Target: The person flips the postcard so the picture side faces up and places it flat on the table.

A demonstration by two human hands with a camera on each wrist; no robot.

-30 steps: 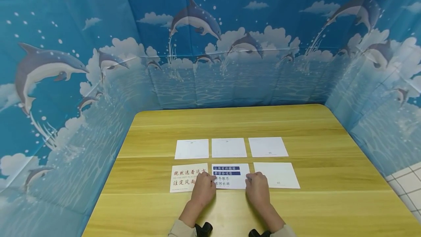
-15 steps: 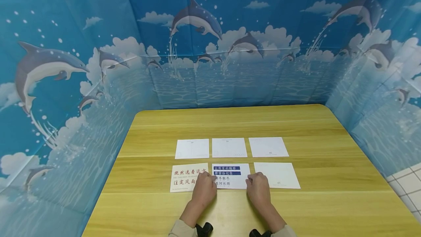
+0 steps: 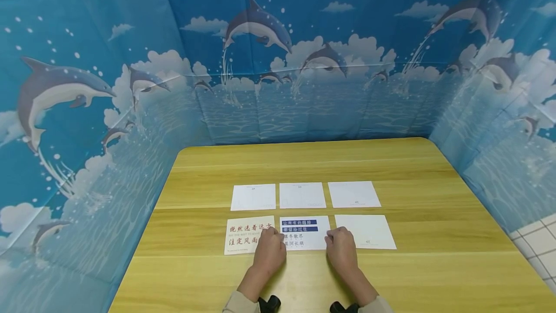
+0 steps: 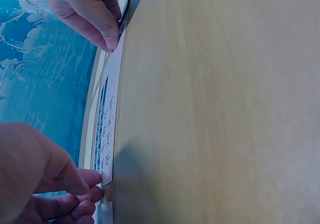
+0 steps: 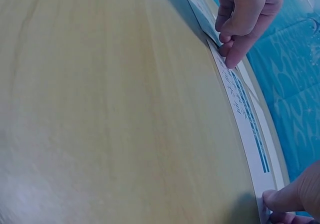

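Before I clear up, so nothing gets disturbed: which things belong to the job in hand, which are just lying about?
Likely the job:
blue-banded card, held by left hand and right hand
red-lettered card
four mostly white cards

Just surroundings:
dolphin backdrop
white tiles

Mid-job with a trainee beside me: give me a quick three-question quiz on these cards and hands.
1. How many cards lie on the table?
2. True or false: the left hand and right hand are at opposite ends of the blue-banded card.
3. The large lettering on the near-row leftmost card is: A) green, B) red, C) blue?

Key: 1. Six; 2. True; 3. B.
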